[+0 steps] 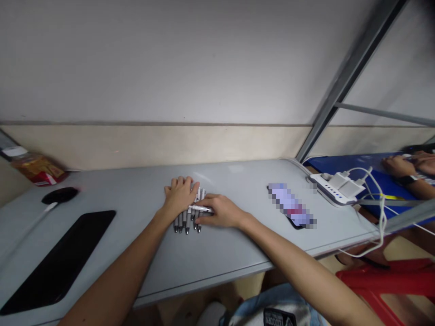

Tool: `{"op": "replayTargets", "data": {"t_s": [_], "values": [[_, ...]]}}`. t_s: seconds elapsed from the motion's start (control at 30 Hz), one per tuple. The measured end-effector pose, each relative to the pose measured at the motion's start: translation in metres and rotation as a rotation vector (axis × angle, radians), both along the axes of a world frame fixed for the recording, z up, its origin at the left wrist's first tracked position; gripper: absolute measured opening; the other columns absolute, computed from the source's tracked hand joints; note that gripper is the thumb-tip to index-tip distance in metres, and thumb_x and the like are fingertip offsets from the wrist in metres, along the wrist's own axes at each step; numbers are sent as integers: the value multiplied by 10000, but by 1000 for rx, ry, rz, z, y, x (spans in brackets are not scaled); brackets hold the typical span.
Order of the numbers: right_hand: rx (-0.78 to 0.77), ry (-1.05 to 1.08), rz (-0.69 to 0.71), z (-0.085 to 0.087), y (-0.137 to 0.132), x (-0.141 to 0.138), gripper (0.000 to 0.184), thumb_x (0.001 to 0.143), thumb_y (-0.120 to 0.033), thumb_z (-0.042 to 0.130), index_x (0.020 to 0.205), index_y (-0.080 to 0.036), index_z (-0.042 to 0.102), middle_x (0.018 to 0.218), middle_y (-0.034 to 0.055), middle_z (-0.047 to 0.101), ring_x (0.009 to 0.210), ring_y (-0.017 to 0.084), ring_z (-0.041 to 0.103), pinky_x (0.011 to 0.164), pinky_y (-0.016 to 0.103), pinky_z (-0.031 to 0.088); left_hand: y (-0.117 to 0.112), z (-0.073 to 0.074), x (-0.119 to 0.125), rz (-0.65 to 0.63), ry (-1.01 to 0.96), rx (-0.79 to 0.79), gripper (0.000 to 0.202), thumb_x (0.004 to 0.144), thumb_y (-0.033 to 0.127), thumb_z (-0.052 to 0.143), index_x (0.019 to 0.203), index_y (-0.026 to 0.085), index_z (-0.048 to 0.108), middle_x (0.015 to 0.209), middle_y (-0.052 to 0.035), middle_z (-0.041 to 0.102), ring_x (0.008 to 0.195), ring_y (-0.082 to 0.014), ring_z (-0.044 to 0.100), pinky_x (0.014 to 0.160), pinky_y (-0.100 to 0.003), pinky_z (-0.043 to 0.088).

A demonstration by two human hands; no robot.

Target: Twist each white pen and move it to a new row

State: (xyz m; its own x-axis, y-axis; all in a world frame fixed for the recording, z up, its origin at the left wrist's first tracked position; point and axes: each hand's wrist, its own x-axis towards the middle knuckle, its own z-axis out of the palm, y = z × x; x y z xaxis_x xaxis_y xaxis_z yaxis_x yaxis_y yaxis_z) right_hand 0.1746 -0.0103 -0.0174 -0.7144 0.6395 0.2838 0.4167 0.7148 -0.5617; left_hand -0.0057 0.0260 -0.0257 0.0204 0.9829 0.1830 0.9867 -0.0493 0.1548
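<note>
Several pens (187, 222) with white barrels and dark grey grips lie side by side on the grey table, their tips toward me. My left hand (180, 197) rests palm down over the upper part of this row, fingers apart and a little bent, the thumb beside some white pen ends. What is under its palm is hidden. Just to the right, my right hand (222, 211) pinches one white pen (201, 208) between thumb and fingers. That pen lies crosswise over the others, its grip end partly covered by my fingers.
A black flat pad (64, 258), a black round device (60, 195) with a white cable, and a bottle (36, 167) are at left. A phone (290, 203) and a white power strip (335, 188) are at right. Beyond the metal post are another person's hands (403, 166) and a red stool (390, 276).
</note>
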Motion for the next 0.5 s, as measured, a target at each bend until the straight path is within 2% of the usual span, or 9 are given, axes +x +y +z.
{"op": "replayTargets", "data": {"t_s": [0.13, 0.33, 0.5], "values": [[23, -30, -22, -2, -1, 0, 480, 828, -483, 623, 1251, -257, 609, 1050, 73, 615, 936, 188, 575, 815, 282, 417, -5, 1, -1, -41, 62, 1, 484, 895, 523, 299, 1152, 204, 557, 1148, -179, 545, 1116, -357, 445, 893, -543, 347], [32, -53, -18, 1, -3, 0, 474, 826, -514, 614, 1210, -237, 630, 1058, 79, 612, 893, 188, 579, 780, 288, 423, 5, -3, -12, -11, -106, -7, 441, 906, 513, 270, 1013, 230, 592, 1131, -123, 594, 1096, -332, 467, 894, -523, 360], [16, -20, 79, 3, -2, 2, 398, 819, -473, 642, 1134, -231, 666, 1034, 54, 646, 899, 167, 586, 770, 257, 413, 9, -1, -20, -74, -138, 16, 385, 899, 468, 323, 935, 227, 620, 1048, -101, 644, 1018, -309, 506, 855, -471, 382]]}}
